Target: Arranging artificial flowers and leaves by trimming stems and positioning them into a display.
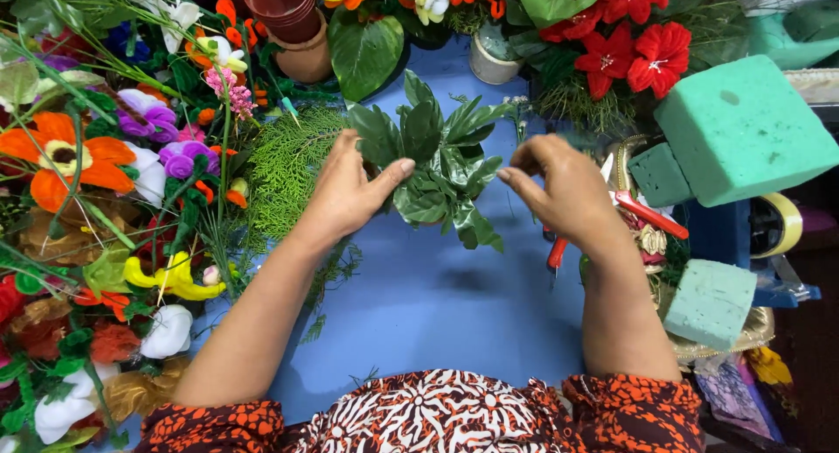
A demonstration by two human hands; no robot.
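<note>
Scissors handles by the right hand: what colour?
Red, seen in the head view: the scissors lie on the blue table partly behind the right hand.

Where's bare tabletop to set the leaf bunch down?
Bare blue table lies between the forearms, below the leaf bunch that the left hand holds. Flowers crowd the left; foam blocks and red-handled scissors by the right hand crowd the right.
</note>
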